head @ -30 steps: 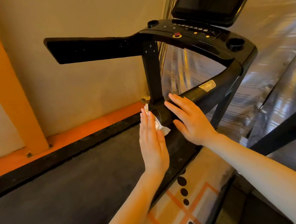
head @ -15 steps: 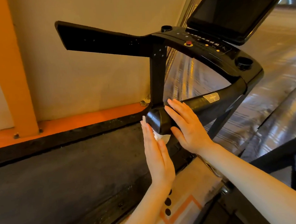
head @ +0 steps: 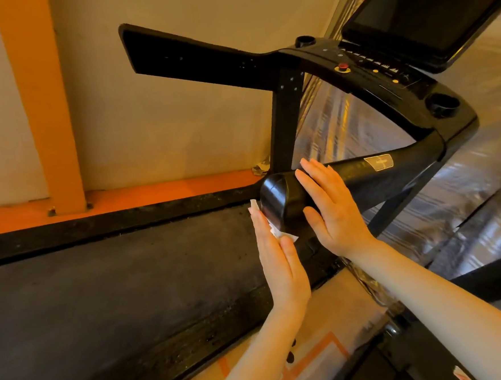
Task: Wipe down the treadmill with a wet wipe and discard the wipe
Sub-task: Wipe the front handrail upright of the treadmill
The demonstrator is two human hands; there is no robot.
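Left hand (head: 281,264) flat, pressing wet wipe (head: 276,232) onto handrail (head: 361,179) end cap; right hand (head: 334,213) flat along rail's long axis.

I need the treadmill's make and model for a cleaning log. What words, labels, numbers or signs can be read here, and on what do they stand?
No text can be read.
Pale label on the right handrail: print too blurred to read.
Console buttons and marks near the red stop button: too small to read.
Screen: dark, shows nothing.
Red-and-white sticker at the bottom edge: cut off, unreadable.
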